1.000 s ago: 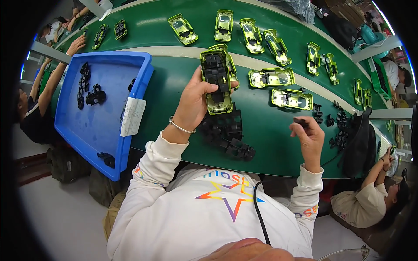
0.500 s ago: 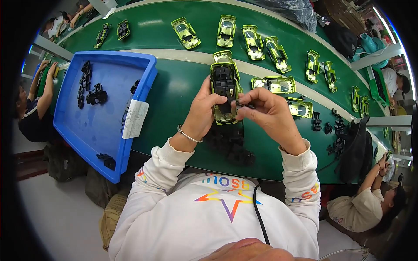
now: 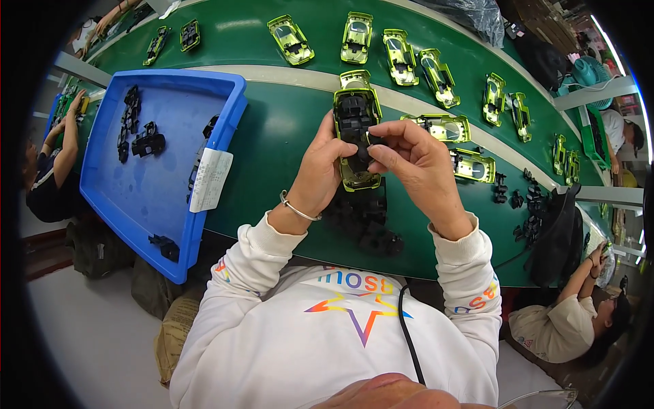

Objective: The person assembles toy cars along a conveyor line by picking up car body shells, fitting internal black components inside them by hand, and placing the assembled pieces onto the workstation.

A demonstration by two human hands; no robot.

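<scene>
"At the middle of the view, what is held?"

"One yellow-green toy car (image 3: 357, 102), with its black side turned up. It is gripped from between 7 and 8 o'clock by the left hand (image 3: 317, 167), whose grip is closed around it, the thumb laid across the black side."

"And the right hand (image 3: 422, 167)?"

"It is brought in from 4 o'clock, its thumb and forefinger nearly pinched together at the car. Whether anything small is held in that grip cannot be told against the dark background."

"What is set about them?"

"Seen from the car, a heap of black parts (image 3: 375, 232) is found at 6 o'clock on the green surface (image 3: 272, 129), and more loose pieces (image 3: 534, 204) are scattered at 4. Two similar cars (image 3: 473, 166) are laid just past the right hand, around 3. Four others (image 3: 357, 37) are spread from 11 to 2."

"At 9 o'clock?"

"A blue tray (image 3: 240, 95) is placed there, with a few dark pieces (image 3: 148, 140) inside and a paper label (image 3: 211, 180) fixed to its side."
</scene>
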